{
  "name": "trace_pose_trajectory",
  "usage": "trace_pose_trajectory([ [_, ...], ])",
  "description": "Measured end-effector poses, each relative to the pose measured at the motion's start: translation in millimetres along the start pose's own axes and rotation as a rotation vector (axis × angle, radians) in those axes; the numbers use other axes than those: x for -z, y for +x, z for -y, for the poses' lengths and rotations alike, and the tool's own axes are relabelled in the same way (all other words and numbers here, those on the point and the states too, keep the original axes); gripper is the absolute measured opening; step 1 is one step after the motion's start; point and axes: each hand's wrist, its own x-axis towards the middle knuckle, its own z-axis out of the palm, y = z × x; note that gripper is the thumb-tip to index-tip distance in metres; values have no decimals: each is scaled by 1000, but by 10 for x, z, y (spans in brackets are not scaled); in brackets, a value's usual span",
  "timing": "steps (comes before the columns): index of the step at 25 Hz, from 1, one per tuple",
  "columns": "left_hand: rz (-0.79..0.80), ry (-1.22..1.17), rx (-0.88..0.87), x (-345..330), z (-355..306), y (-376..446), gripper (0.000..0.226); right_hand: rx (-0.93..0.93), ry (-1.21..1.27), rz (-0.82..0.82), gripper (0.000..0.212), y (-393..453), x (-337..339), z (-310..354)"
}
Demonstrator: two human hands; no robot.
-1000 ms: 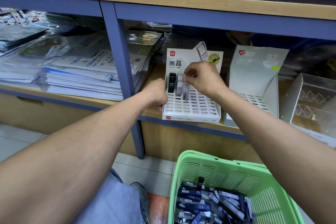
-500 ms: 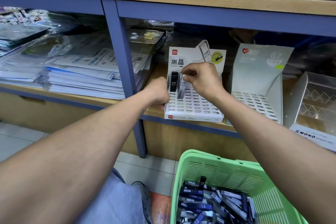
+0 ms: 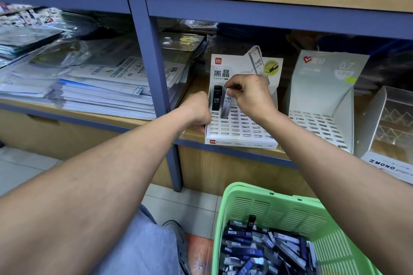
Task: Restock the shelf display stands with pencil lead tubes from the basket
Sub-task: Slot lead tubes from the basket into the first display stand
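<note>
A white slotted display stand (image 3: pixel 242 128) sits on the shelf. A black "HB 0.5" lead tube (image 3: pixel 216 98) stands in its back-left slot. Right beside it is a grey tube (image 3: pixel 226 103), and my right hand (image 3: pixel 250 94) pinches its top end. My left hand (image 3: pixel 199 110) is curled against the stand's left edge and grips it; the inside of the fist is hidden. At the lower right, a green basket (image 3: pixel 279 205) holds several loose lead tubes (image 3: pixel 257 250).
A second slotted stand (image 3: pixel 324 87), marked 0.7, stands to the right with no tubes in it. Beyond it is a clear MONO display case (image 3: pixel 393 123). A blue shelf post (image 3: pixel 154 73) separates stacks of paper packs (image 3: pixel 100 96) on the left. Tiled floor lies below.
My right hand has shifted slightly left and keeps its pinch on the grey tube beside the black one. My left hand stays at the stand's left edge. The view has drifted a little.
</note>
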Motion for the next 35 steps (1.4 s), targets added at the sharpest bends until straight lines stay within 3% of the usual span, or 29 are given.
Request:
trace_pose_trajectory([
  [8, 13, -23, 17, 9, -4, -2, 19, -28, -6, -16, 17, -7, -23, -55],
  [13, 22, -33, 17, 6, -13, -11, 19, 105, -73, -9, 16, -21, -84, -65],
  [20, 17, -18, 26, 10, -18, -19, 22, 147, -190, -18, 23, -126, -147, -120],
  [23, 25, 3, 27, 19, -27, -45, 19, 115, -226, 50, 33, -151, -92, -73],
  [26, -48, 219, -5, 67, -98, -160, 19, 62, -162, 7, 45, -328, 18, -92],
  [29, -206, 479, -113, 41, -289, -342, 18, -21, -72, -74, 37, -653, 165, -188],
  [31, -159, 493, -177, -171, -442, -491, 20, -97, 10, -66, 30, -930, 246, -273],
  [35, 116, 511, -258, -961, -576, -785, 12, -198, 7, 44, 26, -1689, 319, -536],
])
